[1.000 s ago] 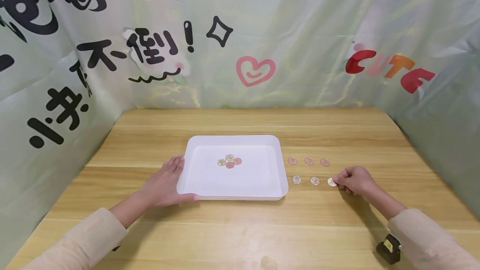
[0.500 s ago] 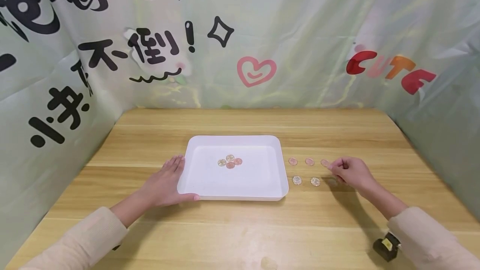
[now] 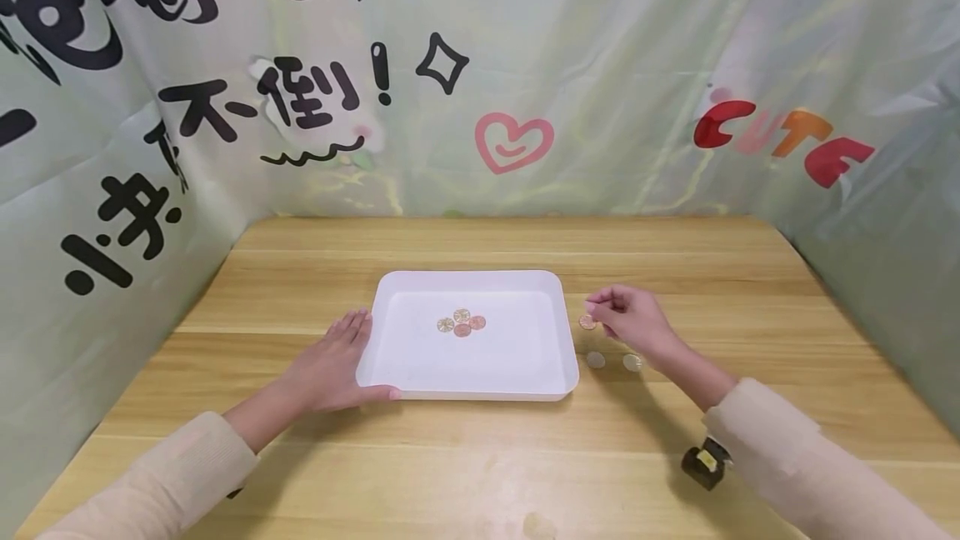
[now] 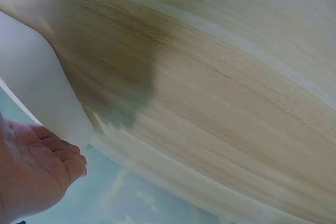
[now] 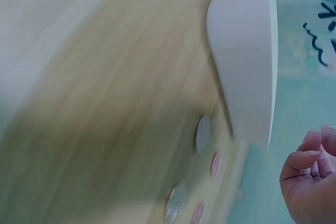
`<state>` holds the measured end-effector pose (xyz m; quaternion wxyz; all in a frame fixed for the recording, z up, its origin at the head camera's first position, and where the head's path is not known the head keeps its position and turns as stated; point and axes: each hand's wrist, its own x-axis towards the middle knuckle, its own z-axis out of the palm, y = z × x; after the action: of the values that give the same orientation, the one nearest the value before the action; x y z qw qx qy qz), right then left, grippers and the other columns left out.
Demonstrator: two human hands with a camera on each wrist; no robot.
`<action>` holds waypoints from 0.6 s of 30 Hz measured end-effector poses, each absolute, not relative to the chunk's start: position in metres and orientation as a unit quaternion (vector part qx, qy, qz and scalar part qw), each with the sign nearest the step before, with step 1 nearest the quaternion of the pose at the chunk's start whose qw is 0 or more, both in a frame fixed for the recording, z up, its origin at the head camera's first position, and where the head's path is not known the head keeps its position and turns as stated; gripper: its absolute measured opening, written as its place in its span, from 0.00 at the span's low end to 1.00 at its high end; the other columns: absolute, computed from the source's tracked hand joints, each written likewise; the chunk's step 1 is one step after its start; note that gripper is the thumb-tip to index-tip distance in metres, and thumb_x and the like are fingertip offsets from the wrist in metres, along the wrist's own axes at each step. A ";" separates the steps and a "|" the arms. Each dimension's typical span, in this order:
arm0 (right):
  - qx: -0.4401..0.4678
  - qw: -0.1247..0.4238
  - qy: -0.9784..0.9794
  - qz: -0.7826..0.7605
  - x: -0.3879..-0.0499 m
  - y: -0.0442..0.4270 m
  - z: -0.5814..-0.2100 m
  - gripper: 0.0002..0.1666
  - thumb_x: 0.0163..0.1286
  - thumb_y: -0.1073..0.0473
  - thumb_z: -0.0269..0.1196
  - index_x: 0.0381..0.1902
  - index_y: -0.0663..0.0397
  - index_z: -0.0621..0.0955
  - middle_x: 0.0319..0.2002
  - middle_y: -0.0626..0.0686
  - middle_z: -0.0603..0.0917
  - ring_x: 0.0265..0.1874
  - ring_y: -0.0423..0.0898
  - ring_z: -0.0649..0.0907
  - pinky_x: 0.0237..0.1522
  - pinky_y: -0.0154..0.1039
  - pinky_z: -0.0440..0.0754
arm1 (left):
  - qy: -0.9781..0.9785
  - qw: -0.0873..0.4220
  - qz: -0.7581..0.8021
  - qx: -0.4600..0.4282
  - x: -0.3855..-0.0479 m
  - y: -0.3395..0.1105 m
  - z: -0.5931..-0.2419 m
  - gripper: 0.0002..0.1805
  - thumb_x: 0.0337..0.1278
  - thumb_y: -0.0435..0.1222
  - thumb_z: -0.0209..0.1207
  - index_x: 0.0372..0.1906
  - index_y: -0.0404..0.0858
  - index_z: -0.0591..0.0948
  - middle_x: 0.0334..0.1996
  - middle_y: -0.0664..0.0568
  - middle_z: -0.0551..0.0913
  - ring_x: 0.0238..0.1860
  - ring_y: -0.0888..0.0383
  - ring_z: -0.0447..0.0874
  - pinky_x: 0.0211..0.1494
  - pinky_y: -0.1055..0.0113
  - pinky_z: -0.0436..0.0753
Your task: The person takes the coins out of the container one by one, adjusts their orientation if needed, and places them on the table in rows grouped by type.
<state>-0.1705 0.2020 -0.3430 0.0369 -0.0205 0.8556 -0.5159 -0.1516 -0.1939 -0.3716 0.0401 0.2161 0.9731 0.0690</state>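
Tray (image 3: pixel 480 372): white and shallow, flat on the wooden table (image 3: pixel 450 465).
Coins inside: I count four near its middle, two pale coins (image 3: pixel 446 325) and two copper coins (image 3: pixel 462 330), clustered close together.
Left hand (image 3: pixel 326 373): laid against the tray's left side, fingers extended, thumb along the near edge; I read the grip as wide.
Right hand (image 3: pixel 633 323): raised just right of the tray, grip narrow, thumb and fingertips drawn together; I cannot tell whether anything sits between them.
Coins outside: two silver coins (image 3: pixel 596 360) lie on the table right of the tray; one copper coin (image 3: pixel 587 322) shows by the right fingertips, and my right-wrist feed shows a second copper one (image 5: pixel 197 212).
Right sleeve (image 3: pixel 795 448): pale, black box (image 3: pixel 705 463) beneath it.
Backdrop (image 3: pixel 615 48): pale cloth with a pink heart (image 3: pixel 512 151).
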 end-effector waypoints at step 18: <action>-0.026 0.043 0.835 -0.548 -0.204 0.111 -0.355 0.10 0.63 0.66 0.60 0.39 0.68 0.79 0.20 0.46 0.74 0.16 0.38 0.70 0.21 0.27 0.71 | 0.974 0.027 0.062 0.217 -0.151 -0.194 -0.372 0.61 0.42 0.66 0.57 0.66 0.20 0.56 0.67 0.28 0.56 0.69 0.36 0.54 0.71 0.47 0.59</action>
<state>-0.2035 0.1114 -0.3550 0.0433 -0.0256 0.8348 -0.5482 -0.1515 -0.1936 -0.3716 0.0266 0.2170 0.9738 0.0621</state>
